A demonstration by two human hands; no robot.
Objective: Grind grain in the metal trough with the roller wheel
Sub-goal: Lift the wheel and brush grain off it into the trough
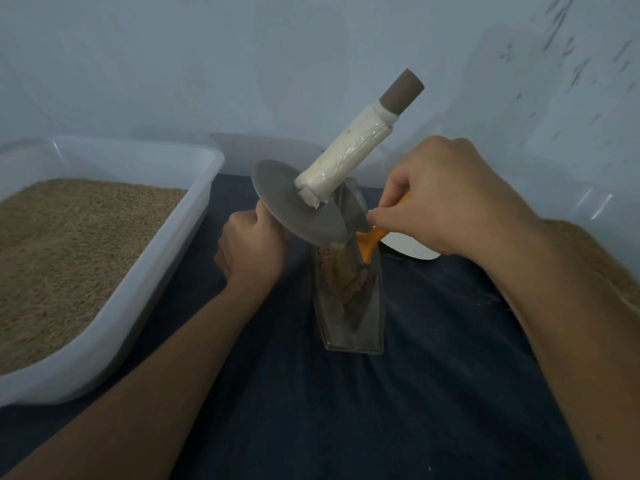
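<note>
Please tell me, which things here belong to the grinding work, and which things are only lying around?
In use:
trough, holding ground grain
roller wheel, tilted, gripped by the left hand
orange tool, gripped by the right hand

Lying about:
tub of grain, at the left
white plate, behind the right hand
dark cloth underneath

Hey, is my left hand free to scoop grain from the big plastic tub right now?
Probably not yet. The left hand grips the roller wheel, holding it tilted over the metal trough. The tub sits open right beside that arm, so nothing blocks it once the wheel is put down.
</note>
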